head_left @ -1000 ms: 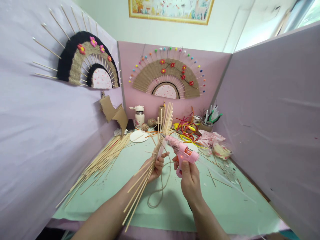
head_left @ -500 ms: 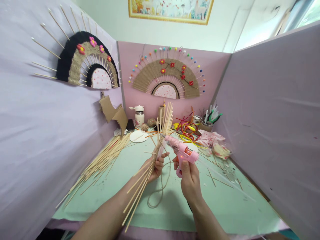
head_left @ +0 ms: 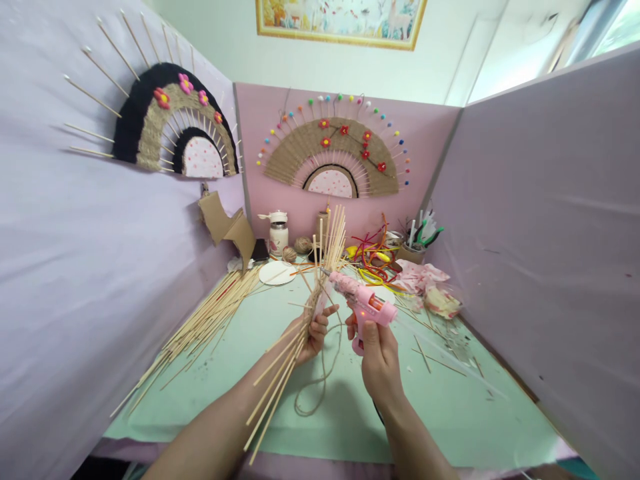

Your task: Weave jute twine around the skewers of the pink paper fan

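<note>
My left hand [head_left: 314, 335] grips a fan of thin wooden sticks [head_left: 334, 243] by its middle, held edge-on above the table. Twine is wound around the middle part, and a loose tail of twine [head_left: 320, 393] loops down below the hand. In my right hand [head_left: 377, 353] is a pink hot glue gun [head_left: 363, 300], its fingers wrapped around the handle. The gun's nozzle points left at the sticks, close to the wound twine; whether it touches them I cannot tell. A clear glue stick pokes out of the gun's back end.
Loose sticks [head_left: 210, 313] lie in a pile at the left, beside a white disc [head_left: 278, 273]. Behind stand a bottle [head_left: 279, 233], twine balls [head_left: 303, 245], colourful pipe cleaners [head_left: 375, 257] and a tool pot [head_left: 413, 252]. Crumpled pink cloth [head_left: 420, 275] lies right. Finished fans [head_left: 334, 153] hang on the partitions.
</note>
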The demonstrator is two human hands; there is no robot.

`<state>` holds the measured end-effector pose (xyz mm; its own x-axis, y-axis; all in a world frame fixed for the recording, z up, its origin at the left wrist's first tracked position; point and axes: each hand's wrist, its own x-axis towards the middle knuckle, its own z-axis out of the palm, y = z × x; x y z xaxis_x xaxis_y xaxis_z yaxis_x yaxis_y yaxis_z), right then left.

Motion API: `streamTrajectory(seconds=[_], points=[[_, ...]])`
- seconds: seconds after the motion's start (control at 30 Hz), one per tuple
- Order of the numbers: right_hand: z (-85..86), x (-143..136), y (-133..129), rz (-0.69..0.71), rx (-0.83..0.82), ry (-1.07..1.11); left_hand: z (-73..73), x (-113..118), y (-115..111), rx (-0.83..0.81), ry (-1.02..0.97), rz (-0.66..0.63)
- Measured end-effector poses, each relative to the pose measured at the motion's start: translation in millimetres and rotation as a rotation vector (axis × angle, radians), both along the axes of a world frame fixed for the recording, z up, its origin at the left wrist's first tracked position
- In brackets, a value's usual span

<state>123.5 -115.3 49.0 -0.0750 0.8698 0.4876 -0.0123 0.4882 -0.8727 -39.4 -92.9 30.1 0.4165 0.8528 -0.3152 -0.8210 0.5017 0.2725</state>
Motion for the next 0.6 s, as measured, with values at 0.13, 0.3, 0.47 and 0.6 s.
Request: streamTrajectory(seconds=[0.13, 0.3, 0.47, 0.6], points=[[-0.2, 0, 0, -0.002, -0.001, -0.004, -2.0, -1, 1, -0.001, 0.020, -0.002], [-1.0, 0, 1, -0.013, -0.024, -0.002, -2.7, -2, 0, -0.009, -0.077, -0.016], [-5.5, 6, 4, -0.033, -0.051, -0.012, -1.5, 0, -4, -0.023, -0.047, 0.012], [-10.1, 34, 19, -0.155, -0.026, -0.096, -2.2, 1, -5, 0.029, -0.052, 0.075]])
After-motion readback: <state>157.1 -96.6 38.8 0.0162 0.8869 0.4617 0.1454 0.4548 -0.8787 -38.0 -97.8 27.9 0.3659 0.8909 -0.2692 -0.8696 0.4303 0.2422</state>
